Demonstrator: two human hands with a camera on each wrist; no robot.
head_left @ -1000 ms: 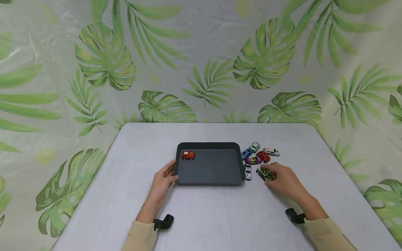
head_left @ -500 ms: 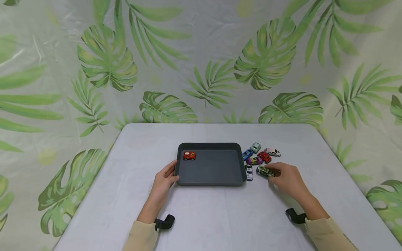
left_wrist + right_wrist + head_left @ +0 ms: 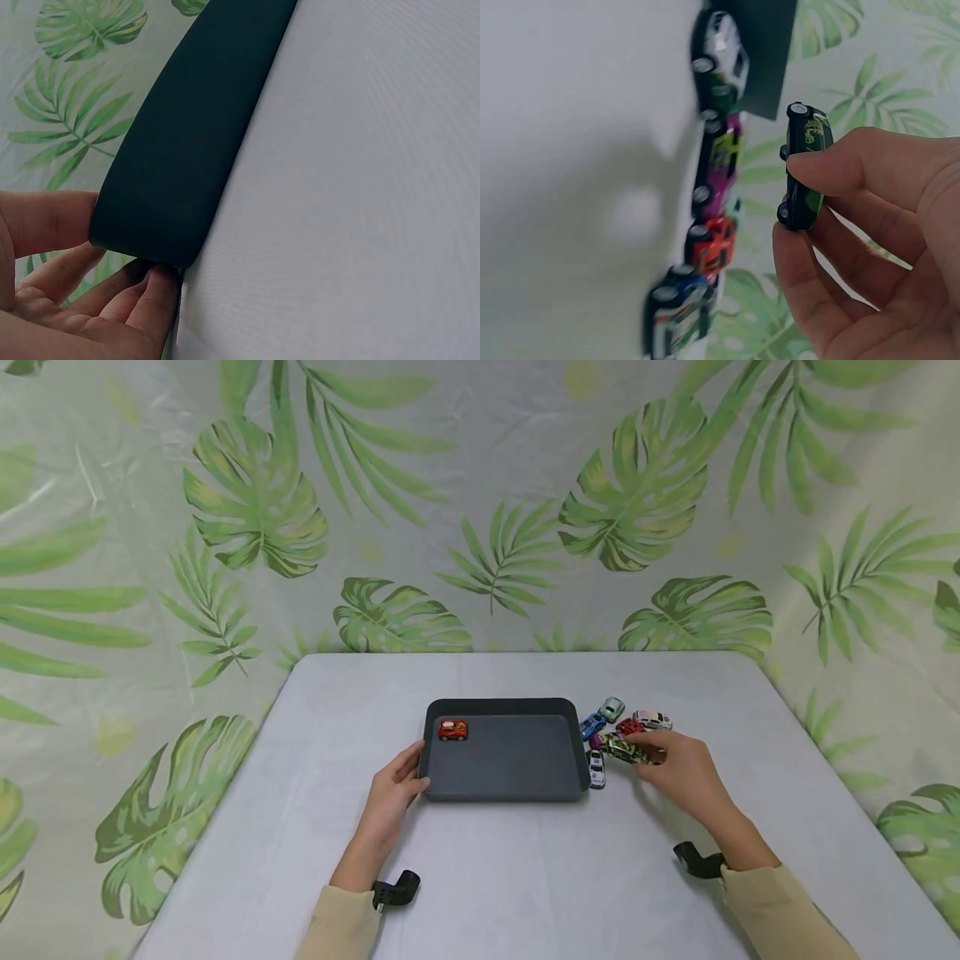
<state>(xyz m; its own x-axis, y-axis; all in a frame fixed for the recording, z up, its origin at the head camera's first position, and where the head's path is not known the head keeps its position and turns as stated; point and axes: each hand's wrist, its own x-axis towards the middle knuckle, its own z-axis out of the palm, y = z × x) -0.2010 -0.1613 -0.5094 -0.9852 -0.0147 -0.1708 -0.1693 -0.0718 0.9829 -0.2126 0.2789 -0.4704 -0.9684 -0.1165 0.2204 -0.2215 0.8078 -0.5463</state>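
My right hand (image 3: pixel 686 768) pinches a green camouflage toy car (image 3: pixel 624 749) between thumb and fingers. In the right wrist view the toy car (image 3: pixel 807 166) is lifted off the table, its wheels facing the row of other cars. My left hand (image 3: pixel 390 789) grips the left side of a dark grey tray (image 3: pixel 506 795) near its front corner. The left wrist view shows the thumb and fingertips against the tray wall (image 3: pixel 176 150). A red toy car (image 3: pixel 452 730) sits in the tray's back left part.
Right of the tray lie several toy cars: a white one (image 3: pixel 596 770) beside the tray wall, a blue one (image 3: pixel 592 725), a pale green one (image 3: pixel 612 708), a red one (image 3: pixel 628 727) and a white one (image 3: pixel 652 719). A purple car (image 3: pixel 597 741) is partly hidden behind the held car.
My right hand has turned the camouflage car sideways, then raised it from the table and moved it slightly away from me, over the purple car. The left hand stays on the tray.
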